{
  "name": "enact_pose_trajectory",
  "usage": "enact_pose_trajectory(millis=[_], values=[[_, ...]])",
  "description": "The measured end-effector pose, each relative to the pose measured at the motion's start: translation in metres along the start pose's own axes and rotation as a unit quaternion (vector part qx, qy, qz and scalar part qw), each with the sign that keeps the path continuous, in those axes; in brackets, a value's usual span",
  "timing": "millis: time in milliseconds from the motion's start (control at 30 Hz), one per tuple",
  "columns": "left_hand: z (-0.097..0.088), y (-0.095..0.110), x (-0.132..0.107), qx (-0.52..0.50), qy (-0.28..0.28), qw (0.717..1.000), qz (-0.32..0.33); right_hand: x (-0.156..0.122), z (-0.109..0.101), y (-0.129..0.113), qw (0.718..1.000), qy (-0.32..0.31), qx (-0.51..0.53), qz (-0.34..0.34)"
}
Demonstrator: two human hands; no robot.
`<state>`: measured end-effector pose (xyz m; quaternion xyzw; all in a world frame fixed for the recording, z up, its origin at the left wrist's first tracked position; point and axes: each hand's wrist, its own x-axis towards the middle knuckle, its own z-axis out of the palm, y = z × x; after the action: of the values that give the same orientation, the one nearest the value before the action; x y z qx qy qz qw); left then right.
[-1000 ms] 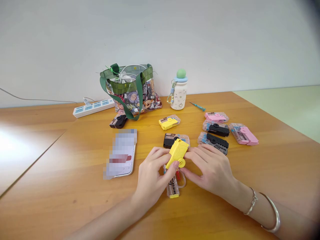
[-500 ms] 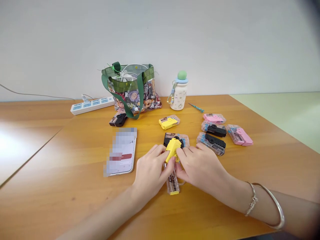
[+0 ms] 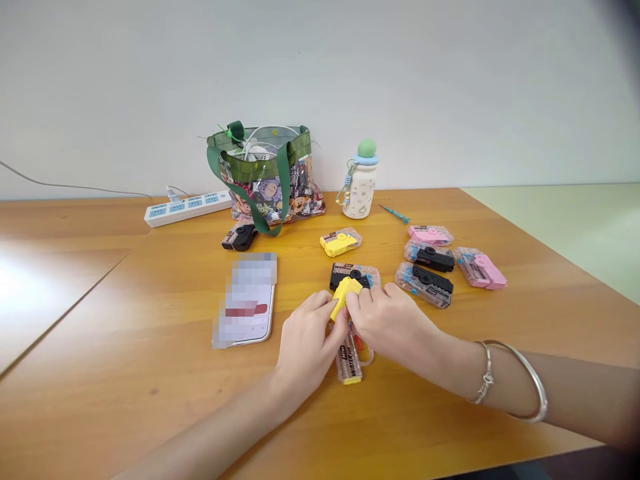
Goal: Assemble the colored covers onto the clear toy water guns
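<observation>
A mini toy water gun, its yellow part [image 3: 346, 293] up and its clear lettered part pointing down toward me, is between both hands. My left hand [image 3: 310, 333] is closed on its left side, thumb and fingers on the yellow part. My right hand [image 3: 390, 313] grips the right side with curled fingers, which hide part of the toy. A little red shows inside the clear part below the right hand. Just behind lies a black water gun [image 3: 370, 272], partly covered by the yellow one. To the right are two more black water guns [image 3: 425, 285].
A phone [image 3: 250, 300] lies left of my hands. Further back are another yellow water gun [image 3: 341, 243], a black one [image 3: 240, 236], a clear green-strapped bag [image 3: 270, 193], a power strip [image 3: 187, 208], a bottle [image 3: 362, 190] and a small screwdriver [image 3: 395, 213]. Pink water guns [image 3: 481, 269] lie at right.
My right hand has shifted up and left over the yellow part, and its wrist has risen. More of the clear part and its red piece now shows. The view has moved slightly.
</observation>
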<state>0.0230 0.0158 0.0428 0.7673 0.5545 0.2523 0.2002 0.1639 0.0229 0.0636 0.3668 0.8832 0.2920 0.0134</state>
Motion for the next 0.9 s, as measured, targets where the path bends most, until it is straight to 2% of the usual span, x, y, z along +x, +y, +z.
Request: enact_pose_trajectory(millis=[100,200,333,433,533,667,767,833,900], values=[[0.002,-0.001,0.001,-0.038,-0.008,0.999,-0.015,0.001,-0.002,0.004,0.999,-0.018,0.027,0.004],[-0.001,-0.003,0.003,-0.061,0.008,0.998,-0.009,0.003,-0.01,0.014,0.993,-0.042,0.102,0.041],[-0.014,-0.005,0.007,-0.074,0.021,0.996,0.038,-0.004,-0.014,0.036,0.964,-0.093,0.229,0.103],[-0.022,-0.008,0.011,-0.096,0.028,0.993,0.06,-0.018,-0.001,0.046,0.937,-0.149,0.289,0.128],[-0.024,-0.011,0.012,-0.106,0.031,0.992,0.06,-0.032,0.02,0.046,0.932,-0.166,0.293,0.138],[-0.019,-0.012,0.012,-0.092,0.031,0.992,0.075,-0.042,0.039,0.043,0.927,-0.131,0.315,0.155],[-0.016,-0.011,0.012,-0.085,0.029,0.99,0.105,-0.041,0.04,0.044,0.91,-0.074,0.363,0.183],[-0.015,-0.011,0.011,-0.078,0.022,0.987,0.14,-0.04,0.036,0.045,0.871,-0.023,0.452,0.193],[-0.013,-0.013,0.01,-0.065,0.013,0.982,0.179,-0.038,0.03,0.045,0.811,0.024,0.564,0.153]])
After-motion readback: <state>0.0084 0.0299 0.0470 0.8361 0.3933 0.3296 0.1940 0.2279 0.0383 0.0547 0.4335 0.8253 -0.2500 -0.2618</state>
